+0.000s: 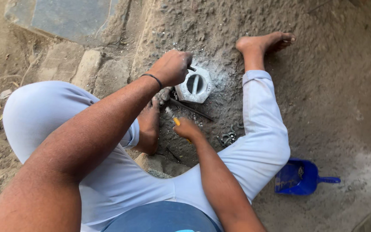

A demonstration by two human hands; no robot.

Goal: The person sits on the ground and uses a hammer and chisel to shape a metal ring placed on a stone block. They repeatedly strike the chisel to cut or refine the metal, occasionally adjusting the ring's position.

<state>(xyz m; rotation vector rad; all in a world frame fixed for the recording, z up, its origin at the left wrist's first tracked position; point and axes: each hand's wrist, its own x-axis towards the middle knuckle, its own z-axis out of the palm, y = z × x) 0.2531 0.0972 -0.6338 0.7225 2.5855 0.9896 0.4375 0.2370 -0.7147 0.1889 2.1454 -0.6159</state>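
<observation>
The dirt ground (323, 86) fills the frame, pebbly and dusted pale grey around the middle. A person sits on it in light trousers, one knee bent up at the left of the frame and the other leg folded out to the right, its bare foot (265, 43) resting at upper centre. A flat grey slab (65, 17) lies in the upper left corner, and a blue dustpan (299, 177) sits on the ground at lower right, well apart from the work.

Between the legs, just above the frame's centre, stands a pale grey hexagonal block (195, 85) with a round hole in its top; a light bar crosses the hole, running nearly straight up and down the frame. The left hand (171, 66), a dark band on its wrist, is closed in a fist touching the block's upper left edge, around something I cannot make out. The right hand (187, 129) sits lower, below and slightly left of the block and apart from it, curled around a yellow-handled tool (176, 121) whose tip points up toward the block. So the left hand is the nearer one. A thin dark rod (192, 109) lies slanted on the ground between the right hand and the block, and a small dark metal fitting (227, 138) rests just right of that hand.
</observation>
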